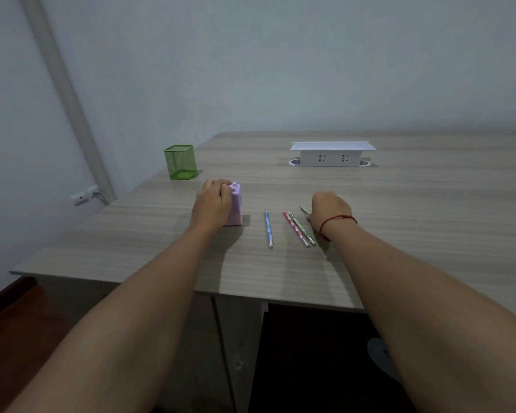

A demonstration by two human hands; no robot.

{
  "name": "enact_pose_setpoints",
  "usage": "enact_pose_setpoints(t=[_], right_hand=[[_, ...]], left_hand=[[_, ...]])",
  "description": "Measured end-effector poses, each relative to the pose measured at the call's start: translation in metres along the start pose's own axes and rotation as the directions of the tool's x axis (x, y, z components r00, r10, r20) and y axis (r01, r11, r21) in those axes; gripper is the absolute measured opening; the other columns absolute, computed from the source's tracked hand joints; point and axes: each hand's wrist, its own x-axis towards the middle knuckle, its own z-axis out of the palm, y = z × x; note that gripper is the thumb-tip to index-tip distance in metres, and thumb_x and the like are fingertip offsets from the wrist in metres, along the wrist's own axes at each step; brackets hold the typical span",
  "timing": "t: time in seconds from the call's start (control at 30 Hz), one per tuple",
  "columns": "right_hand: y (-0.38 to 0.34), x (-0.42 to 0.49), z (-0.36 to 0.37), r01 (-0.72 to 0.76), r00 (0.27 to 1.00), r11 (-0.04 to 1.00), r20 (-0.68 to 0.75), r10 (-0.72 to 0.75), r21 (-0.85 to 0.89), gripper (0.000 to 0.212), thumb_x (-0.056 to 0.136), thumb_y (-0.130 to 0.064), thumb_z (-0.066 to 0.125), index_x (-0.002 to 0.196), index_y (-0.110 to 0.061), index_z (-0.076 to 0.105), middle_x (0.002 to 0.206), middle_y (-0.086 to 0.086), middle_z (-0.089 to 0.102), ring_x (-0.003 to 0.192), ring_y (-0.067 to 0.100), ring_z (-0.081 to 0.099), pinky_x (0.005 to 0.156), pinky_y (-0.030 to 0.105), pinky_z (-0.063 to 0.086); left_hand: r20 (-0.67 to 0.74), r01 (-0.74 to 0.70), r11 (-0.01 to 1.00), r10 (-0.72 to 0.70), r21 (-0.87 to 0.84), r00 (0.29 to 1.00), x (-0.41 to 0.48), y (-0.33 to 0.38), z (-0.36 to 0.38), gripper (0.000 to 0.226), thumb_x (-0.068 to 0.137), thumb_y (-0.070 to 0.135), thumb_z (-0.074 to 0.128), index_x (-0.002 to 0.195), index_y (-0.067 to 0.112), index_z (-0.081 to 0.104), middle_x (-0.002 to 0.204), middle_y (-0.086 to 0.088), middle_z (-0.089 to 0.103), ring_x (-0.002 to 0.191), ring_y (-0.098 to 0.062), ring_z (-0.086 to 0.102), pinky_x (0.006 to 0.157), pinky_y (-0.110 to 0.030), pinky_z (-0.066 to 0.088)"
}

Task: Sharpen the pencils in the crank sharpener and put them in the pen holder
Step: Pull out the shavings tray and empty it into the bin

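Pencils lie on the wooden table (399,204) at the centre of the frame: we see a blue patterned pencil (268,228) lying alone, then a pink pencil (295,228) and a green dotted pencil (303,231) side by side and touching, all with points away from us and pale ends toward us; a fourth, a green pencil (305,209), shows only its tip beside our right hand (331,211). That hand rests over the fourth pencil, fingers curled down; we cannot tell whether they grip it. A red string (337,219) circles the wrist. Our left hand (213,204), left of centre, has its fingers wrapped on the lilac crank sharpener (236,208), a small upright block. In the upper left stands the green mesh pen holder (180,161), well apart from the pencils. A white socket box (329,155) sits upper right of centre
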Motion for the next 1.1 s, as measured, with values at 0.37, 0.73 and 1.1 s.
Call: enact_pose_setpoints(t=[0.37,0.73,1.1], right_hand=[[-0.047,0.012,0.001,0.203,0.976,0.957,0.042,-0.216,0.208,0.038,0.091,-0.037,0.060,0.118,-0.010,0.062,0.120,0.011,0.063,0.110,0.028,0.059,0.096,0.041,0.050],[-0.098,0.013,0.026,0.193,0.928,0.902,0.226,-0.295,0.385,0.068,0.067,-0.045,0.081,0.124,-0.019,0.056,0.125,0.004,0.060,0.112,0.026,0.059,0.097,0.043,0.050],[-0.107,0.017,0.027,0.199,0.911,0.866,0.239,-0.336,0.458,0.043,0.078,-0.041,0.074,0.107,-0.012,0.063,0.104,0.009,0.069,0.096,0.027,0.063,0.092,0.042,0.052]], left_hand=[[0.030,-0.007,1.000,0.007,0.015,1.000,0.000,0.001,-0.001,0.041,0.096,0.024,0.030,0.116,0.008,0.062,0.118,-0.016,0.057,0.109,-0.029,0.051,0.092,-0.034,0.039],[0.029,0.004,1.000,-0.004,0.000,1.000,0.000,0.001,-0.002,0.037,0.099,0.018,0.031,0.117,0.007,0.060,0.120,-0.015,0.055,0.109,-0.027,0.052,0.089,-0.033,0.041],[0.030,0.011,1.000,-0.011,-0.012,0.999,0.003,-0.004,0.000,0.038,0.096,0.022,0.031,0.114,0.009,0.063,0.119,-0.015,0.057,0.110,-0.029,0.052,0.094,-0.036,0.042]])
